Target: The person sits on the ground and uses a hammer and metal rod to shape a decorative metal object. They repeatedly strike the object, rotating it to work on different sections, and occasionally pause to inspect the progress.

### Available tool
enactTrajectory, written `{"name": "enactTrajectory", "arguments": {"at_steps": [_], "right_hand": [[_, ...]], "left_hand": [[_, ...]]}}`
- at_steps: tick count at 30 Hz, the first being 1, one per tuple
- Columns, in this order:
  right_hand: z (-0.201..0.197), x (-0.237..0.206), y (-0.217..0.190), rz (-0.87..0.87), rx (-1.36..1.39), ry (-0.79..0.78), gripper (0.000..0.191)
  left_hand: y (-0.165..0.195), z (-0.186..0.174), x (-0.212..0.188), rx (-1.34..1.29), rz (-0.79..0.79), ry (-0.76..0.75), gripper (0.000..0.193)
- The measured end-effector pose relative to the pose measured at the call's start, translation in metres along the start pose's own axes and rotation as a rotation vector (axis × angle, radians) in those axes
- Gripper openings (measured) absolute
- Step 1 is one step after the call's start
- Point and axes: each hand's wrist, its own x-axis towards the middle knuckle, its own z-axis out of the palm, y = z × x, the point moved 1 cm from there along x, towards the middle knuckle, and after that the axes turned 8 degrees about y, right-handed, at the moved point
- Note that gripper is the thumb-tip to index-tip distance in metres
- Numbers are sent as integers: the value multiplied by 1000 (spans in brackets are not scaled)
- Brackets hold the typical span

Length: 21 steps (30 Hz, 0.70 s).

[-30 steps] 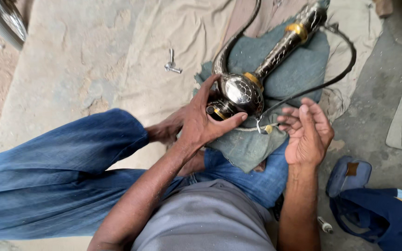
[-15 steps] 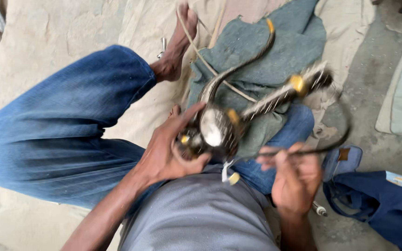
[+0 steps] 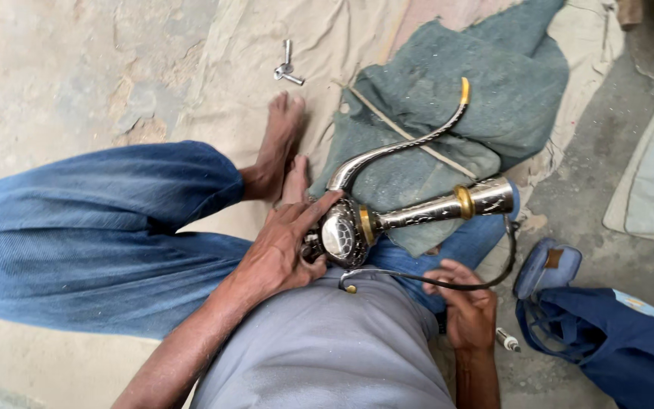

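At the far left, the person's bent leg in blue jeans (image 3: 100, 227) lies flat across the tan ground sheet (image 3: 77, 83), with both bare feet (image 3: 278, 148) tucked in near the middle; sitting cross-legged this way makes the lap a work surface. At about 11 o'clock from the feet, a small metal key-shaped fitting (image 3: 288, 70) lies alone on the sheet, well apart from the work.

Next comes the left hand (image 3: 285, 250), fingers wrapped around the round, patterned bulb of a chromed metal ornament (image 3: 350, 231), thumb pressed over the top edge, apparently to steady it against the thigh. From that bulb a curved spout (image 3: 403, 144) with a gold tip sweeps up toward 1 o'clock, while a straight tube (image 3: 448, 206) with gold bands runs toward 3 o'clock.

The piece lies partly over a grey-green cloth (image 3: 493, 98), probably padding for the polished finish (the cloth also covers the right knee).

Lower right, the right hand (image 3: 467, 307) has its fingers curled narrowly, pinching a thin dark curved rod (image 3: 448, 282) that arcs from the bulb's underside round to the tube's end at 3 o'clock.

Further right, a dark blue bag (image 3: 607, 341) sits on the bare ground, with a small white-tipped object (image 3: 507, 340) just beside the wrist.
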Motion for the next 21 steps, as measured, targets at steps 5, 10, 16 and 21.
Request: {"name": "enactTrajectory", "arguments": {"at_steps": [5, 10, 16, 21], "right_hand": [[22, 56, -13, -241, -47, 230, 30], [43, 124, -22, -449, -653, 356, 23], [90, 171, -18, -121, -189, 391, 39], [108, 182, -17, -103, -499, 328, 38]], "left_hand": [[-3, 3, 5, 101, 166, 138, 107], [4, -5, 6, 124, 176, 142, 104], [3, -37, 10, -152, 32, -44, 78], [-44, -66, 38, -342, -7, 183, 30]]}}
